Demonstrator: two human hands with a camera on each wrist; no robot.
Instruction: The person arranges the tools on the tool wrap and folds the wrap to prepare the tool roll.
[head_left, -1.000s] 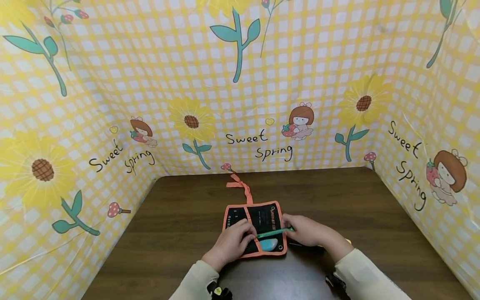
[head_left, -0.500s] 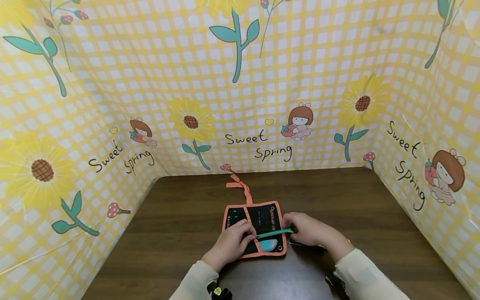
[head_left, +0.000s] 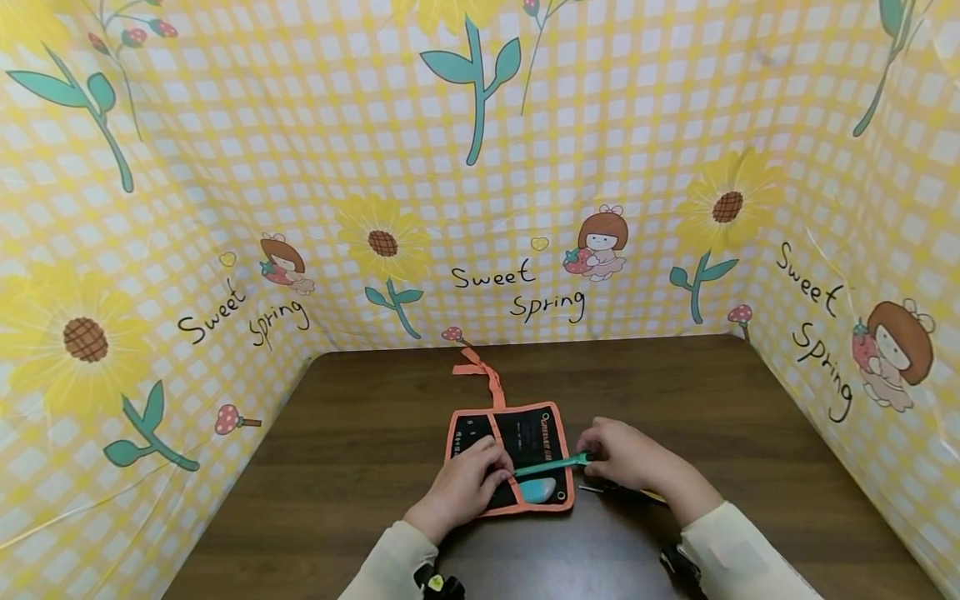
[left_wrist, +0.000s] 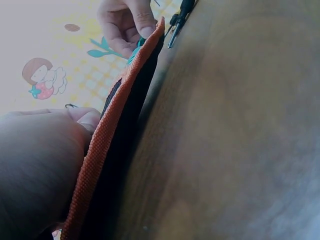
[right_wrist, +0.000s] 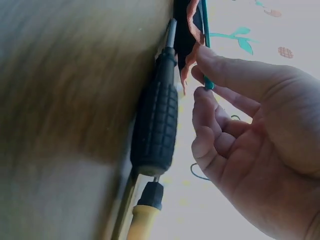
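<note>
An opened black tool pouch (head_left: 525, 442) with orange edging lies on the table in the head view. My left hand (head_left: 463, 483) pinches the orange band across its middle; in the left wrist view that hand (left_wrist: 45, 165) is against the near edge. A slim green wrench (head_left: 551, 465) lies across the right panel, its left end at the band beside my left fingertips. My right hand (head_left: 624, 454) pinches the wrench's right end just past the pouch's edge. The right wrist view shows thumb and fingers about the wrench tip (right_wrist: 208, 82). A light-blue rounded tool (head_left: 537, 490) sits below the wrench, partly under the band.
A screwdriver with a black ribbed handle (right_wrist: 155, 125) lies on the table below my right hand, with a yellow-and-black handled tool (right_wrist: 145, 210) behind it. An orange tie strap (head_left: 495, 387) trails from the pouch's far edge. Yellow checked cloth (head_left: 480, 208) walls in the table.
My right hand has shifted slightly right, back along the wrench to its end, uncovering more of the wrench head. My left hand and the pouch have stayed put.
</note>
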